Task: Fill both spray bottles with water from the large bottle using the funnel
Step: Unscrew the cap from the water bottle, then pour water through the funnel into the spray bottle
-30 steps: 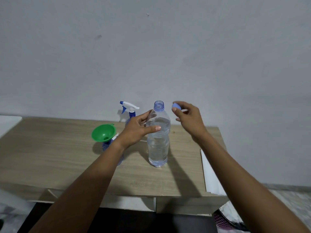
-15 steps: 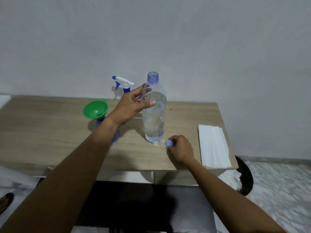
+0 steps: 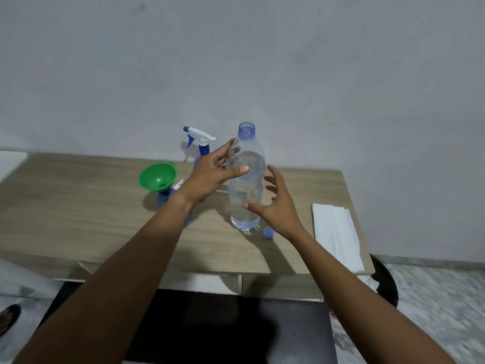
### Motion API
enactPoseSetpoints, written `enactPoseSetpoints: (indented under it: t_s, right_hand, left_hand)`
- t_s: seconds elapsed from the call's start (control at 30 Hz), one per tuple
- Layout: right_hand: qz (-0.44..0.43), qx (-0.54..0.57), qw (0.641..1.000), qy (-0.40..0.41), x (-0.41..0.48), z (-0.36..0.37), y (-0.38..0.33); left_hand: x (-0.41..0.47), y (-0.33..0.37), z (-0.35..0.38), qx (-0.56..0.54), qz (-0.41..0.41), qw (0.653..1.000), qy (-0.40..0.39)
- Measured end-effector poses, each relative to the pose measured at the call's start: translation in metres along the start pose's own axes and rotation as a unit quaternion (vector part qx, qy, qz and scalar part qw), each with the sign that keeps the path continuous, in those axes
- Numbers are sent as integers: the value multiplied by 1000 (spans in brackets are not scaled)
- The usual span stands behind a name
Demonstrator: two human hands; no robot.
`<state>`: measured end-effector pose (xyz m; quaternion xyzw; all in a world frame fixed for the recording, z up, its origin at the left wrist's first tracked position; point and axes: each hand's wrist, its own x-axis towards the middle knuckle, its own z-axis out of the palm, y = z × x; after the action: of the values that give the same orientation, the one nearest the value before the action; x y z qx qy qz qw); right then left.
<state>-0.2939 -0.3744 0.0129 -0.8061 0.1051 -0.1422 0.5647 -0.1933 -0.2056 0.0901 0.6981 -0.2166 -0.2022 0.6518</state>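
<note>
Uncapped large bottle (image 3: 246, 190) gripped near the top by left hand (image 3: 210, 177); right hand (image 3: 278, 206) spread wide beside it.
It stands upright on table (image 3: 78, 206), blue cap (image 3: 268, 233) just beside its base. Green funnel (image 3: 157, 176) sits in spray bottle (image 3: 164, 198) at left; other spray bottle (image 3: 200, 139) behind left hand.

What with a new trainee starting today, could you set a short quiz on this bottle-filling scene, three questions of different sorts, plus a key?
1. True or false: the blue cap is screwed onto the large water bottle.
2. The green funnel sits in: A) the water bottle's mouth; B) an open spray bottle; C) nothing, it lies on its side.
3. Which hand grips the water bottle's upper part?
Key: 1 false, the cap lies on the wooden table beside the bottle's base; 2 B; 3 the left hand.
</note>
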Motion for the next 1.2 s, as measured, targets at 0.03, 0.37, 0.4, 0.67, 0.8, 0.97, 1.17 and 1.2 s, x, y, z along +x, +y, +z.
enactPoseSetpoints:
  t_s: [0.03, 0.37, 0.4, 0.67, 0.8, 0.97, 1.17, 1.2]
  right_hand:
    - [-15, 21, 1000, -12, 6, 1, -11]
    - [-77, 31, 996, 28, 24, 32, -44]
    - [-79, 28, 996, 27, 22, 36, -45]
    - [-87, 43, 993, 68, 8, 81, -55]
    - [-81, 39, 991, 97, 5, 104, -60]
    - [-78, 17, 987, 138, 3, 121, -65]
    - [-82, -6, 979, 188, 3, 127, -71]
    - [-84, -9, 977, 195, 3, 127, -72]
  left_hand:
    - [-2, -1, 0, -15, -2, 1000, 3]
    - [-78, -73, -40, -6, -120, 974, 191]
    - [-86, -83, -49, 26, -124, 970, 208]
    - [-102, -97, -116, 214, -141, 916, 309]
    - [-88, -92, -133, 174, -90, 949, 246]
    - [-70, -101, -147, 140, -66, 978, 137]
    - [-55, -110, -155, 101, -68, 985, 120]
    - [-55, -112, -156, 96, -67, 986, 120]
